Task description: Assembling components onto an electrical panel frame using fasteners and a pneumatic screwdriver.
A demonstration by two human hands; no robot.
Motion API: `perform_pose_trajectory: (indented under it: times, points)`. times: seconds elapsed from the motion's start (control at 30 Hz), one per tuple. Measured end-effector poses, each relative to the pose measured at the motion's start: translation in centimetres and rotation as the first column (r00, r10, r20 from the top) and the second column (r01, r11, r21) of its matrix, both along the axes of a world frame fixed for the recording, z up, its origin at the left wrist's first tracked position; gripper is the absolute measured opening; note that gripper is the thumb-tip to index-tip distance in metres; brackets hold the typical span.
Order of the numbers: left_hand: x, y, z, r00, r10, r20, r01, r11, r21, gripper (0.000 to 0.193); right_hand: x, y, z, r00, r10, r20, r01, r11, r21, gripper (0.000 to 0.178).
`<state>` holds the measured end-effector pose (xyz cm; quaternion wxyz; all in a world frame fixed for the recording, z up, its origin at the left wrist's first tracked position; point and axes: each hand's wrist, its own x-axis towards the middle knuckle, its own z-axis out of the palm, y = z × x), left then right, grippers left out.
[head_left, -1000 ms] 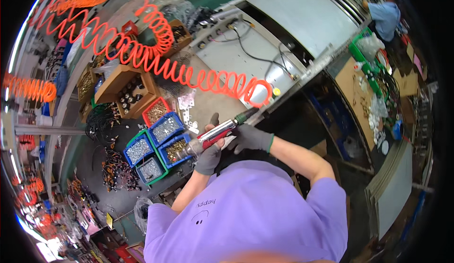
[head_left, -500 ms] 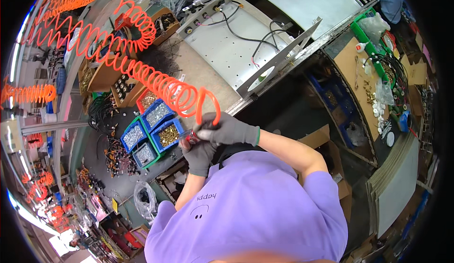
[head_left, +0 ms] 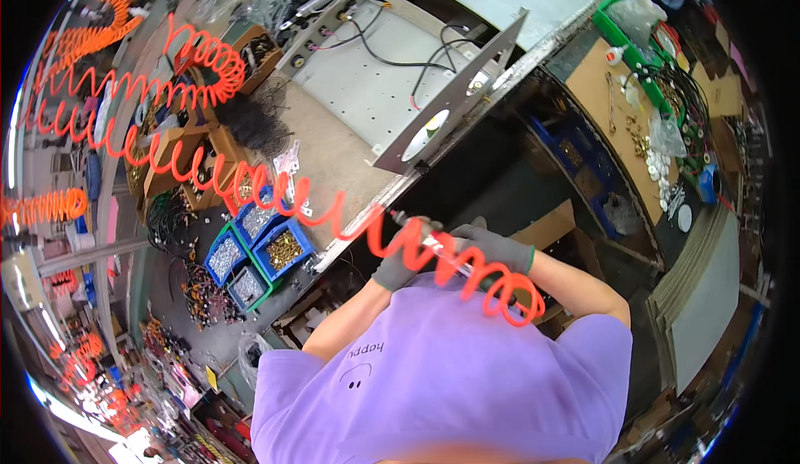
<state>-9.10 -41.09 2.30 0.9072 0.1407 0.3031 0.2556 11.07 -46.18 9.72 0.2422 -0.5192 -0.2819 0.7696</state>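
Both my hands wear grey gloves and are close together in front of my chest. Between them is a slim air screwdriver [head_left: 445, 251], its silver body slanting down to the right and its thin tip pointing up-left. My left hand [head_left: 397, 270] is closed around the tip end, partly covered by the coil. My right hand [head_left: 498, 249] curls over the body from the right, its fingertips partly hidden. An orange coiled air hose [head_left: 333, 216] stretches from the upper left across my hands, blurred, and loops below the tool.
Ahead stands a grey metal housing [head_left: 350, 89] with black cables on the workbench [head_left: 329, 143]. Blue bins [head_left: 286, 250] of screws sit to the left, beside cardboard boxes [head_left: 179, 154]. At right are a board with small parts [head_left: 621, 101], stacked panels [head_left: 696, 289] and an open carton [head_left: 546, 226].
My hands have moved right, away from the bins, with the screwdriver now stretched between them. The hose has pulled out longer, and its end loops now hang to the right, over my shirt.
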Motion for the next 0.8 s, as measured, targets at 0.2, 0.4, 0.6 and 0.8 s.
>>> perform_pose_trajectory:
  times: [0.2,0.4,0.6,0.8]
  points:
    - [7.7,2.2,2.9,0.856,-0.458,-0.241,0.516,0.786,0.339,0.029,1.1,-3.9,-4.7,0.886,-0.367,-0.284,0.391,0.92,0.03,0.043]
    - [10.5,5.2,3.7,0.585,0.589,-0.557,0.732,-0.088,0.676,0.04,3.4,-3.8,-5.1,0.813,-0.528,-0.245,0.548,0.836,0.018,0.052]
    - [11.2,11.9,1.2,0.376,0.879,-0.293,0.877,-0.235,0.419,0.034,5.3,-1.4,-7.0,0.831,-0.516,-0.205,0.533,0.846,0.03,0.038]
    - [8.1,13.0,1.8,0.218,0.715,-0.664,0.958,-0.027,0.285,0.01,5.6,-1.4,-8.1,0.79,-0.547,-0.276,0.541,0.834,-0.103,0.039]
